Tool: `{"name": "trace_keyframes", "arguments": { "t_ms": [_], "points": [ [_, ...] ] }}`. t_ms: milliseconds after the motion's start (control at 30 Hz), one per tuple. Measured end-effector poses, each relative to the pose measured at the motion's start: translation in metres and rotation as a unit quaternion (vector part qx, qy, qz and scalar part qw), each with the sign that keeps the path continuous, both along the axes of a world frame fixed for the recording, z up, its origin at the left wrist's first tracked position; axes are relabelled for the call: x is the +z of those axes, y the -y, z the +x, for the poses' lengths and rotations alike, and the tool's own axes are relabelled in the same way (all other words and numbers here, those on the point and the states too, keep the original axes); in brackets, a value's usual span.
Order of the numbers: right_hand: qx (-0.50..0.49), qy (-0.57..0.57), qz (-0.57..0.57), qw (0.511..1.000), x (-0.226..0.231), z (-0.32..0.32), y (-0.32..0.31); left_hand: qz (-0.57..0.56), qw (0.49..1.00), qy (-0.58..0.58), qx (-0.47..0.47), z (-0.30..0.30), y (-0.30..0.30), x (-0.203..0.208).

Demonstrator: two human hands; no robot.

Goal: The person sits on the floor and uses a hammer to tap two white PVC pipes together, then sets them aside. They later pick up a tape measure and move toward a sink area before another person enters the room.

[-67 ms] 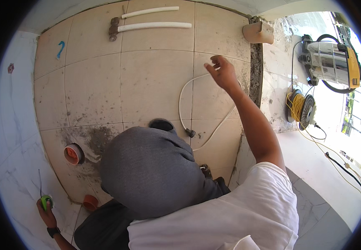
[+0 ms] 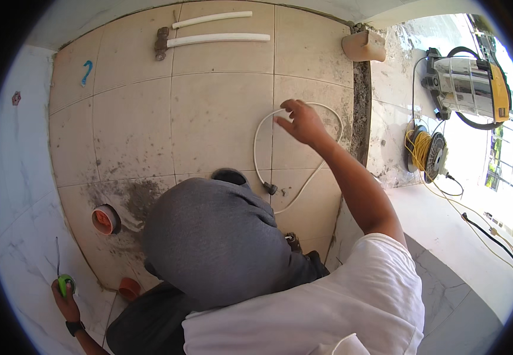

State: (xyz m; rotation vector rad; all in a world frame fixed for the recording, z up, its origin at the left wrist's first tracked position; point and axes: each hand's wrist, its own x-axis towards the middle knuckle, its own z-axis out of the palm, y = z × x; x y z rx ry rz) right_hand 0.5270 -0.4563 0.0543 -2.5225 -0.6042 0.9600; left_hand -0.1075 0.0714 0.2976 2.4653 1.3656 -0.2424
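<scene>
My left hand [image 2: 69, 306], with a dark watch on its wrist, grips a green tape measure [image 2: 65, 286] beside the marbled wall tiles at the lower left. A short length of its blade sticks out upward. Over the beige floor tiles my right hand [image 2: 305, 123] hangs with fingers apart and bent, holding nothing. A white cable [image 2: 255, 144] lies looped beneath it, with a black plug [image 2: 270, 188] at one end. Whether the hand touches the cable, I cannot tell. My bent knee [image 2: 203, 231] in grey cloth covers part of the floor.
An orange pipe opening [image 2: 105, 219] is set in the floor, with another orange pipe piece [image 2: 129, 289] nearer. A hammer [image 2: 162, 44] and a white tube [image 2: 212, 19] lie at the back. Right stand a cut pipe piece [image 2: 363, 47], yellow cord reel [image 2: 423, 151] and yellow-black machine [image 2: 472, 89].
My right hand has moved nearer to me and slightly left, toward the cable loop. The left hand keeps its hold on the tape measure.
</scene>
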Motion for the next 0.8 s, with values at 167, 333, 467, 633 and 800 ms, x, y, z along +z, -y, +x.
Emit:
{"name": "trace_keyframes", "arguments": {
  "t_ms": [167, 333, 467, 633, 800],
  "points": [
    [0.140, -0.007, -0.084, 0.987, 0.013, -0.165, 0.005, -0.044, 0.997, 0.035, -0.055, 0.049, 0.011, -0.007],
    [0.134, -0.027, -0.148, 0.979, 0.007, -0.189, 0.019, -0.081, 0.989, 0.099, -0.075, 0.060, 0.022, -0.025],
    [0.211, -0.016, -0.226, 0.951, 0.002, -0.200, 0.039, -0.108, 0.987, 0.103, -0.063, 0.040, 0.024, -0.034],
    [0.236, -0.007, -0.183, 0.954, 0.000, -0.247, 0.066, -0.113, 0.990, 0.070, -0.054, 0.007, 0.011, -0.048],
    [0.332, 0.019, -0.211, 0.919, -0.012, -0.262, 0.091, -0.104, 0.992, 0.048, -0.058, -0.018, -0.002, -0.057]
  ]
}}
